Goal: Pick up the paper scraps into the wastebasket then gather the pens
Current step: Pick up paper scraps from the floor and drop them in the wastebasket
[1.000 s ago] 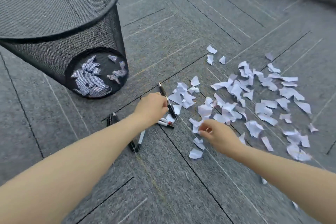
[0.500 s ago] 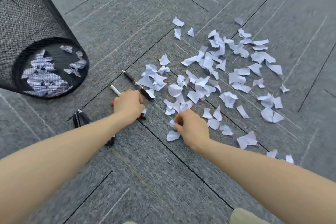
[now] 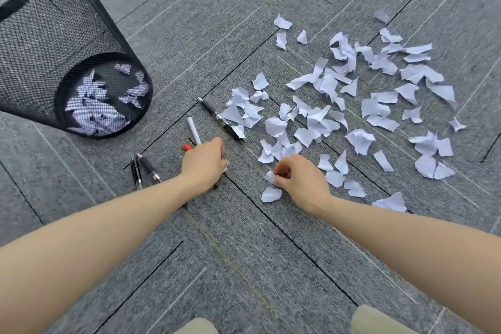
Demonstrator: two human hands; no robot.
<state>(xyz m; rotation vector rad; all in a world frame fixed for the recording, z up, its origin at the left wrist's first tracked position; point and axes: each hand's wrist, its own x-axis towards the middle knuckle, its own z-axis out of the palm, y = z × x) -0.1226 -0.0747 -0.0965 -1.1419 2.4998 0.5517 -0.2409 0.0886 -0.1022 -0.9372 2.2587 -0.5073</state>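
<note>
Both hands worked low over the carpeted floor (image 3: 244, 252) among paper scraps (image 3: 360, 95).
The right hand (image 3: 301, 182) pinched a scrap (image 3: 271, 177) in curled fingers; the left hand (image 3: 203, 164) curled over pens (image 3: 193, 130), its grip hidden. A black pen (image 3: 221, 118) touched the scattered scraps, two more (image 3: 142, 168) lay near the mesh wastebasket (image 3: 54, 43), which held scraps.

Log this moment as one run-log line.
phase: scrap pickup | right hand: pinching paper scrap | left hand: curled over pens, grip unclear | wastebasket: some scraps inside | carpet: many scraps remain
</note>
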